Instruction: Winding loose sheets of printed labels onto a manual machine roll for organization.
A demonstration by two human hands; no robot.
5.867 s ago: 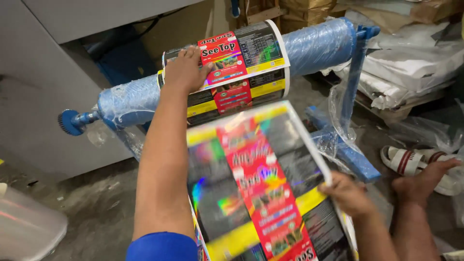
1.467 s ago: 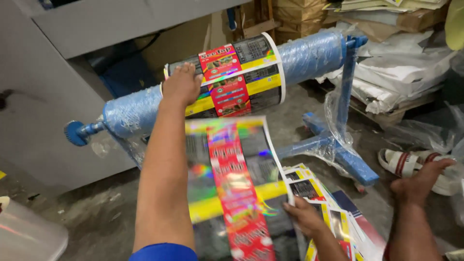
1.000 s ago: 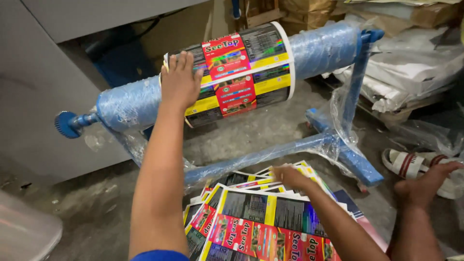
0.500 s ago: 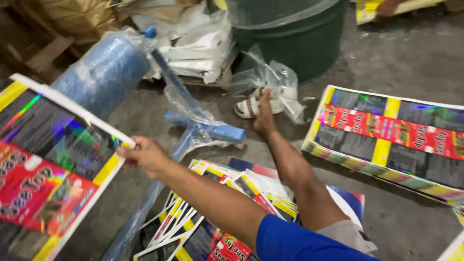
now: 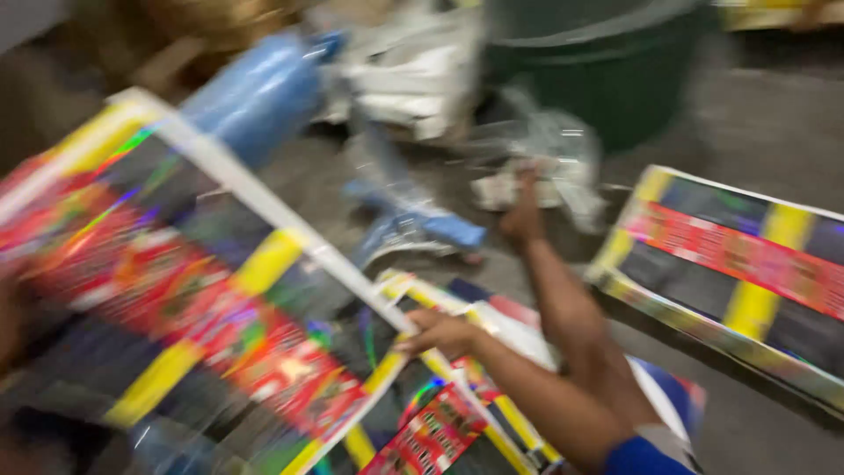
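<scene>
The frame is blurred by motion. My right hand [image 5: 444, 332] grips the white right edge of a long glossy printed sheet [image 5: 202, 299], black with yellow bands and a red label strip, which slants from upper left to lower middle. The sheet runs back toward a blue plastic-wrapped roller [image 5: 255, 92]. Under my hand lies a pile of similar cut sheets [image 5: 492, 396] on the floor. A dark blur at the left edge [image 5: 9, 317] may be my left hand; what it holds is not clear. My bare leg stretches forward, with the foot [image 5: 525, 211] on the floor.
A second stack of printed sheets [image 5: 738, 264] lies on the grey floor at the right. A dark green bin [image 5: 607, 62] and white sacks [image 5: 413, 62] stand behind. Crumpled clear plastic [image 5: 554, 149] and the blue stand foot [image 5: 440, 233] sit near my foot.
The view has swung right, away from the roll. My right hand left the floor pile and took the sheet's edge. My left hand, earlier on the roll, is no longer clearly seen.
</scene>
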